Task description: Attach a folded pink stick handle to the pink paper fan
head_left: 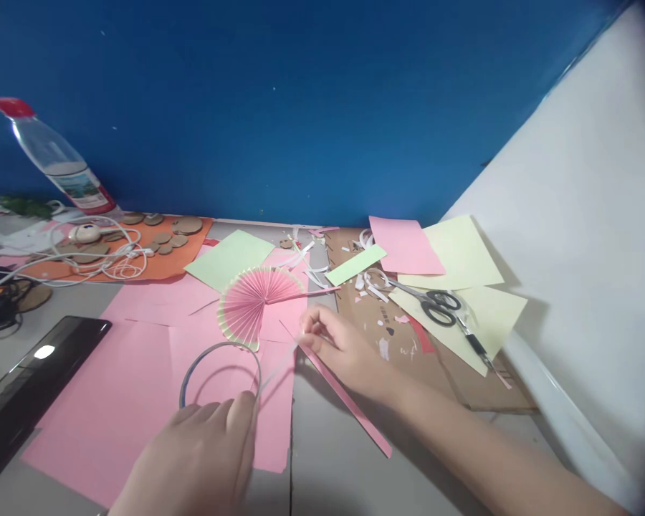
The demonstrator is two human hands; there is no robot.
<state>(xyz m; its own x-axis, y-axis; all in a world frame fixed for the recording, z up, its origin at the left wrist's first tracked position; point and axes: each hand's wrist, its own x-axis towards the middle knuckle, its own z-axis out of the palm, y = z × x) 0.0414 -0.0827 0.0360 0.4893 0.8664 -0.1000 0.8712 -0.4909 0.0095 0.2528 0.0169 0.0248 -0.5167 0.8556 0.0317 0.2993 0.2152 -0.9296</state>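
1. One left hand (198, 448), nearest, below the pleated fan (244, 301): fingers closed on a tape roll (183, 387); their undersides are hidden.
2. One tape roll, just below the fan; a length of clear tape (278, 367) runs from it to the right hand.
3. One right hand (349, 355), right of and slightly below the fan: thumb and forefinger pinched together on the tape's end.
4. One pink strip (345, 399), below right of the fan, its upper end at that pinch; whether it is gripped too, cannot tell. Handling, as judged: keep the tape taut and flat, and line it up before pressing.
5. Open room: bare grey table (322, 466), below right of the fan. Lifting the tape that way should spare the pleats.
6. Edges: scissors (423, 297) and pen (476, 344), well right of the fan on paper; blue wall (301, 107) closes the space beyond it.
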